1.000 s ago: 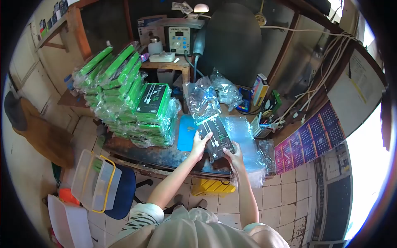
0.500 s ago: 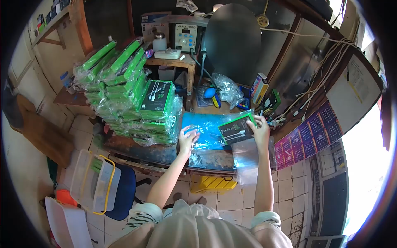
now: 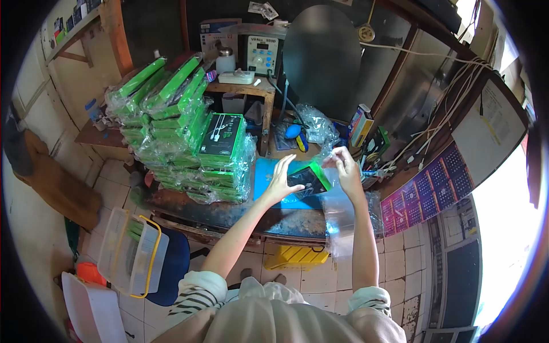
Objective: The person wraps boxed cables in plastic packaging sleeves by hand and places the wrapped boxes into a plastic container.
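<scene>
A black-and-green box [image 3: 310, 178] lies tilted over the blue mat [image 3: 263, 175], with clear plastic around its edges. My left hand [image 3: 280, 179] is spread at the box's left side, fingers apart and thumb by its lower edge. Near the box's upper right corner my right hand [image 3: 347, 171] is pinched on a bit of clear plastic. Flat clear bags [image 3: 341, 226] lie under my right forearm at the desk edge. To the left rises a tall pile of green boxes in plastic wrap [image 3: 177, 137], a black-faced box [image 3: 222, 136] on its nearer stack.
Behind the mat are crumpled plastic [image 3: 318, 127], a blue air blower [image 3: 293, 131] and a soldering station [image 3: 262, 55] on a small shelf. Cables and pens stand at the right. Below the desk are a yellow crate [image 3: 295, 257] and a clear bin [image 3: 129, 251].
The box has moved from my right hand down to the mat, turned to a new angle. My left hand has opened beside it, and my right hand now pinches plastic.
</scene>
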Tool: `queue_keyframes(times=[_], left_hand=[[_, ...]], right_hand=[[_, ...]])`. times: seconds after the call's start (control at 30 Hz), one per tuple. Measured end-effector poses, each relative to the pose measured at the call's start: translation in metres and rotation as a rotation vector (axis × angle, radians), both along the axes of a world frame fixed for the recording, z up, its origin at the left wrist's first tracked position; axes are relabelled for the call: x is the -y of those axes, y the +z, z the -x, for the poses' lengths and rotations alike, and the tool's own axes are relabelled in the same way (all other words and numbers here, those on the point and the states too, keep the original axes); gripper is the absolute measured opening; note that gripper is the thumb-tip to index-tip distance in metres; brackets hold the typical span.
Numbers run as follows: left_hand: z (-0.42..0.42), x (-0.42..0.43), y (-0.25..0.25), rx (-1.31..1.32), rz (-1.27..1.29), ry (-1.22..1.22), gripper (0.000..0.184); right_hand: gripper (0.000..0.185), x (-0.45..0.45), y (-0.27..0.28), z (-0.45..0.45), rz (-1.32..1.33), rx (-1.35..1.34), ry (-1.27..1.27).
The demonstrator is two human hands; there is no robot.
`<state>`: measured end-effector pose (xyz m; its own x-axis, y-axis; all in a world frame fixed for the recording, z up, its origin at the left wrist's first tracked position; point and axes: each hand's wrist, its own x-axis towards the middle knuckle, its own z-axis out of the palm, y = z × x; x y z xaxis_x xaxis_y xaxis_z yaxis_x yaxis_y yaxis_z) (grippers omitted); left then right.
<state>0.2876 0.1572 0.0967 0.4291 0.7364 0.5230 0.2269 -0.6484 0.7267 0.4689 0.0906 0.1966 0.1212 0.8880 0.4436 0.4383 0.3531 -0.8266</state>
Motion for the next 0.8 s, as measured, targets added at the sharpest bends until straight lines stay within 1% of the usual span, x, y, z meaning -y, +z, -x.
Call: queue_keyframes(times=[0.03, 0.07, 0.1, 0.17, 0.2, 0.23, 0.27, 0.3, 0.33, 0.37, 0.4, 0.43, 0.5, 0.53, 0.6, 0.63, 0.67, 0.7, 0.73, 0.77, 0.8], left_hand=[[-0.003, -0.001, 0.005, -0.008, 0.045, -0.086, 0.083], [-0.006, -0.006, 0.005, 0.027, 0.043, -0.147, 0.084], [-0.007, -0.007, 0.004, 0.026, 0.042, -0.155, 0.084], [-0.007, -0.011, 0.001, -0.094, 0.17, -0.255, 0.08], [-0.007, -0.011, -0.003, -0.079, 0.17, -0.234, 0.07], [-0.005, -0.012, -0.006, -0.08, 0.167, -0.237, 0.07], [-0.002, -0.012, -0.005, -0.118, 0.216, -0.226, 0.065], [0.0, -0.011, -0.004, -0.156, 0.267, -0.212, 0.06], [0.001, -0.011, -0.003, -0.157, 0.269, -0.21, 0.06], [0.002, -0.009, -0.001, -0.091, 0.306, -0.206, 0.054], [0.003, -0.006, 0.002, -0.024, 0.343, -0.203, 0.048], [0.004, -0.005, 0.005, -0.027, 0.345, -0.204, 0.048], [0.005, -0.005, 0.017, -0.08, 0.325, -0.239, 0.05], [0.006, -0.004, 0.023, -0.105, 0.291, -0.263, 0.053], [0.008, -0.012, 0.016, -0.123, 0.287, -0.286, 0.056], [0.008, -0.015, 0.013, -0.139, 0.282, -0.315, 0.059], [0.011, -0.017, 0.01, -0.185, 0.313, -0.299, 0.063], [0.013, -0.018, 0.006, -0.186, 0.315, -0.295, 0.063], [0.014, -0.02, 0.001, -0.149, 0.34, -0.3, 0.063], [0.016, -0.019, 0.001, -0.111, 0.365, -0.306, 0.063], [0.017, -0.02, 0.0, -0.113, 0.366, -0.308, 0.065]], right_hand=[[0.007, 0.002, 0.007, 0.0, 0.001, -0.001, -0.005], [0.007, 0.003, 0.015, 0.0, -0.016, -0.128, 0.052], [0.008, 0.003, 0.019, -0.001, -0.036, -0.256, 0.109], [0.011, 0.004, 0.021, -0.011, -0.041, -0.254, 0.113], [0.011, 0.005, 0.021, -0.015, -0.067, -0.303, 0.089], [0.011, 0.004, 0.02, -0.02, -0.093, -0.353, 0.067], [0.015, 0.007, 0.017, -0.029, -0.043, -0.395, 0.013], [0.015, 0.006, 0.01, -0.031, -0.044, -0.395, 0.015], [0.021, 0.005, 0.003, -0.033, -0.051, -0.366, -0.02], [0.028, 0.007, -0.004, -0.033, -0.056, -0.337, -0.056], [0.047, 0.012, -0.012, -0.029, 0.029, -0.228, -0.077], [0.056, 0.013, -0.027, -0.028, 0.158, -0.128, -0.038], [0.059, 0.014, -0.045, -0.012, 0.318, -0.129, 0.046], [0.059, 0.016, -0.045, -0.005, 0.319, -0.131, 0.049], [0.048, 0.026, -0.03, 0.014, 0.451, 0.012, -0.075], [0.048, 0.026, -0.034, 0.015, 0.453, 0.01, -0.071], [0.043, 0.022, -0.042, 0.015, 0.482, -0.076, -0.125], [0.038, 0.016, -0.054, 0.014, 0.51, -0.162, -0.18], [0.03, -0.003, -0.095, -0.006, 0.326, -0.124, -0.082], [0.03, -0.002, -0.093, -0.001, 0.327, -0.125, -0.079], [0.025, -0.002, -0.091, 0.005, 0.291, -0.246, -0.103]])
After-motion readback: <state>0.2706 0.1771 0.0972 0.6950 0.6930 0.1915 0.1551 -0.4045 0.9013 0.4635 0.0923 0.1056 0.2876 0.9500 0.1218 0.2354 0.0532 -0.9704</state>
